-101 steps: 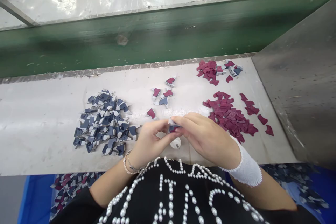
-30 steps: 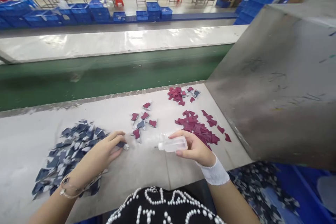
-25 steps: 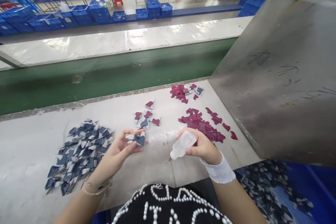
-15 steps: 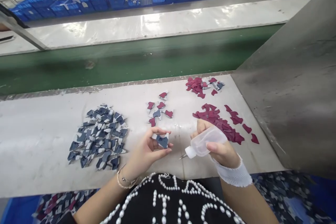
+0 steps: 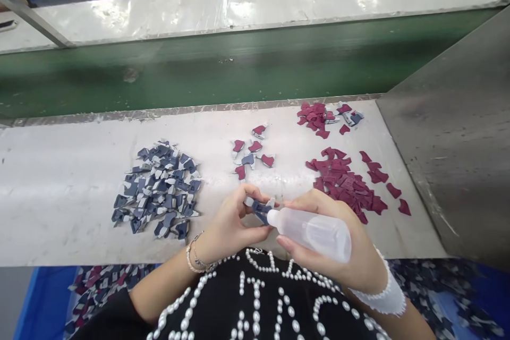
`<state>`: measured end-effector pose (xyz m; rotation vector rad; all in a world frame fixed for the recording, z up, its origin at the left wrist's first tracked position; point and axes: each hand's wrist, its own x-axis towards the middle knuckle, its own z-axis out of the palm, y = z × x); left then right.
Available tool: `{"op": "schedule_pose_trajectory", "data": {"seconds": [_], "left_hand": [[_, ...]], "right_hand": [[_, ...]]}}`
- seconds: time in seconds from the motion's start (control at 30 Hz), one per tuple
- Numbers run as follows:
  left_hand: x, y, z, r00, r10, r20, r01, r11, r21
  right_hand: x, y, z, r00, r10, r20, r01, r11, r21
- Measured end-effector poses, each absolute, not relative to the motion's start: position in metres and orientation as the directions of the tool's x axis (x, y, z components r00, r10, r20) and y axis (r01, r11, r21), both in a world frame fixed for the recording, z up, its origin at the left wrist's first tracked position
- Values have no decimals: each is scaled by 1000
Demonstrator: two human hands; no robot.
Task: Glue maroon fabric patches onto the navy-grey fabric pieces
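So my left hand has a tight, narrow pinch on a navy-and-white cut piece, held up over the white work table. My right hand is wrapped firmly around a clear plastic squeeze bottle, tipped nearly sideways, with its nozzle end right by that piece. Looking from the piece, there's a heap of navy-and-white pieces off to the left, a spread of maroon pieces to the right, and a small mixed bunch straight ahead.

Left hand and right hand close together, fingers curled.
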<state>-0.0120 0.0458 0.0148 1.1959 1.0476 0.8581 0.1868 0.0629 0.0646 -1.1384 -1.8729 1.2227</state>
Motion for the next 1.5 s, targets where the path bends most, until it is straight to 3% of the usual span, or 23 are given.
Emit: {"op": "schedule_pose_trajectory", "data": {"seconds": [0.23,0.47,0.63,1.07,1.5], "left_hand": [[-19,45,15,375,920,-112,167,52,985],[-17,48,18,384,917,-108,149,54,987],[-17,48,18,385,913,-135,171,73,983],[-16,47,16,380,915,-138,167,79,983],[-17,49,16,363,921,-144,182,81,980]], "right_hand": [[183,65,71,-471,880,65,378,268,-886],[183,64,68,-453,856,248,361,431,-827],[182,63,70,-503,825,258,373,476,-796],[183,61,70,-448,843,297,385,482,-787],[186,59,73,-555,797,236,436,521,-734]]}}
